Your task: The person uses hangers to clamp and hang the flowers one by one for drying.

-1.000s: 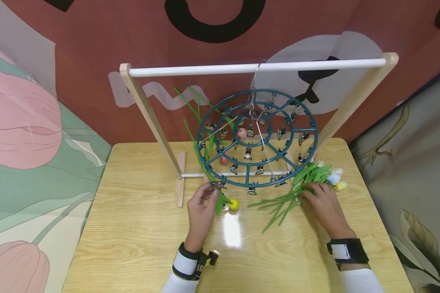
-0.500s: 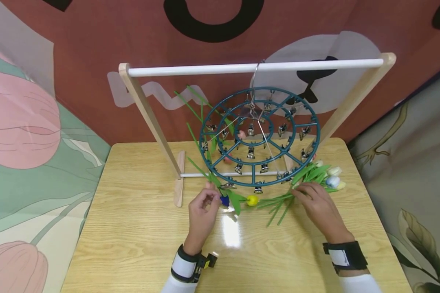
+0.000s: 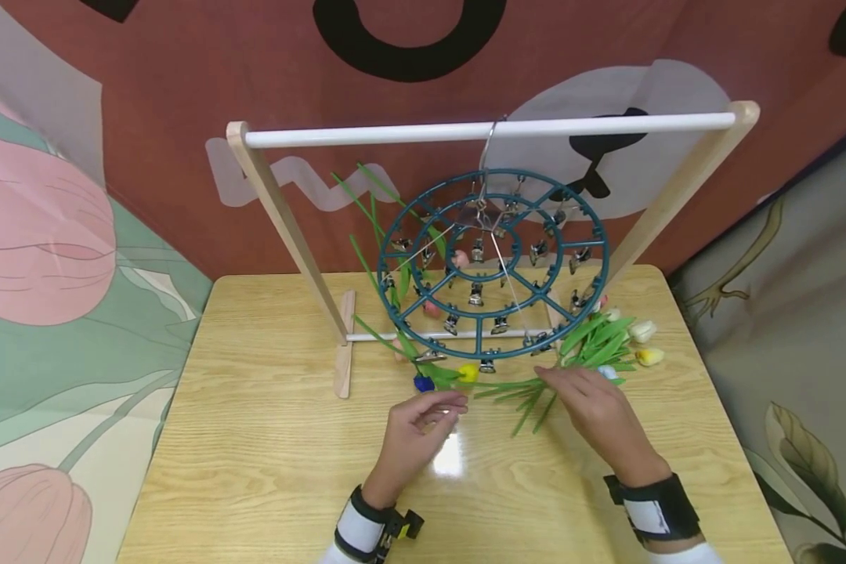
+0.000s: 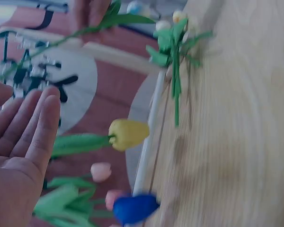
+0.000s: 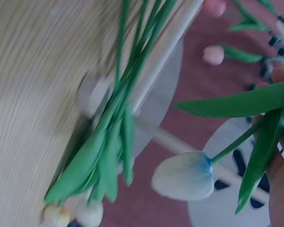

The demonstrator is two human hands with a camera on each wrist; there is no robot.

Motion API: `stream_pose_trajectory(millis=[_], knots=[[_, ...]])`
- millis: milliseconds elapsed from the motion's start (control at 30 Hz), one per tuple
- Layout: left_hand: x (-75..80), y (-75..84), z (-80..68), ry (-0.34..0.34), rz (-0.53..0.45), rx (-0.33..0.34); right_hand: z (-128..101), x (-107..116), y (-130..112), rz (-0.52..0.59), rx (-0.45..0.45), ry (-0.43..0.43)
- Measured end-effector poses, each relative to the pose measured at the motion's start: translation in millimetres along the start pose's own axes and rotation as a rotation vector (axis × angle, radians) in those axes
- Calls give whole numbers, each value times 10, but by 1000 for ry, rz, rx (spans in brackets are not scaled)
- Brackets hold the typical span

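Observation:
My right hand [image 3: 595, 415] pinches a white tulip with a blue base [image 5: 184, 176], its stem pointing left above the table. Below it lies a bundle of artificial tulips [image 5: 104, 137], green stems together. My left hand [image 3: 419, 435] is off the hanger, its fingers extended near the held tulip's stem [image 4: 52, 45]; whether they touch cannot be told. A round teal clip hanger [image 3: 479, 337] hangs above. From its front left edge hang a yellow tulip [image 4: 129, 134] and a dark blue tulip [image 4: 136, 208]. Pink tulips [image 4: 101, 171] hang farther back.
The hanger hooks over the white rod [image 3: 366, 135] of a wooden stand [image 3: 289, 227]. A lower white rod [image 3: 366, 338] runs close to the wooden table [image 3: 268, 470]. Several metal clips [image 3: 475, 294] dangle from the rings. Printed fabric surrounds the table.
My left hand has let go at the hanger's front left clip and moved right and toward me. The yellow tulip swung right, then back. My right hand has shifted left, now with one tulip.

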State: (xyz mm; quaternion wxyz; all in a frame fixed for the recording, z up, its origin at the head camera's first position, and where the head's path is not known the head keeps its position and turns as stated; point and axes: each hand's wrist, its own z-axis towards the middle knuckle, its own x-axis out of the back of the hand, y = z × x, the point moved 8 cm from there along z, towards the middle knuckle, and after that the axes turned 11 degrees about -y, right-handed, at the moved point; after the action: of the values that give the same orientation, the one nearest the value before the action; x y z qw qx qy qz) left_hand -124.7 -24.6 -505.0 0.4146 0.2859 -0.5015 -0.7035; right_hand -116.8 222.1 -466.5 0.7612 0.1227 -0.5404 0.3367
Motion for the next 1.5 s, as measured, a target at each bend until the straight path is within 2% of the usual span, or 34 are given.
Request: stream_pose_trajectory(millis=[67, 167, 233, 300, 367, 500, 633, 767, 900, 1133, 1333, 1500], knots=[[-98, -11, 16, -16, -22, 10, 32, -10, -78, 28, 1, 4], [-220, -39, 47, -13, -83, 60, 86, -38, -189, 70, 2, 3], [-269, -47, 70, 15, -133, 90, 130, -56, -251, 98, 6, 1], [-294, -33, 96, 52, -184, 93, 171, -66, -308, 120, 19, 6], [-297, -3, 123, 94, -216, 61, 208, -74, -357, 134, 35, 12], [-258, 71, 162, 175, -222, -48, 257, -99, -419, 158, 54, 16], [-213, 95, 175, 217, -244, -107, 274, -143, -408, 186, 20, -22], [-158, 124, 183, 230, -286, -131, 257, -184, -341, 187, -50, -84], [-70, 179, 195, 250, -277, -153, 213, -210, -253, 176, -113, -127], [22, 264, 206, 285, -268, -166, 176, -255, -199, 230, -146, -167], [1, 223, 210, 277, -241, -95, 195, -276, -229, 304, -133, -153], [-170, 21, 211, 178, -289, 40, 217, -279, -269, 382, -115, -126]])
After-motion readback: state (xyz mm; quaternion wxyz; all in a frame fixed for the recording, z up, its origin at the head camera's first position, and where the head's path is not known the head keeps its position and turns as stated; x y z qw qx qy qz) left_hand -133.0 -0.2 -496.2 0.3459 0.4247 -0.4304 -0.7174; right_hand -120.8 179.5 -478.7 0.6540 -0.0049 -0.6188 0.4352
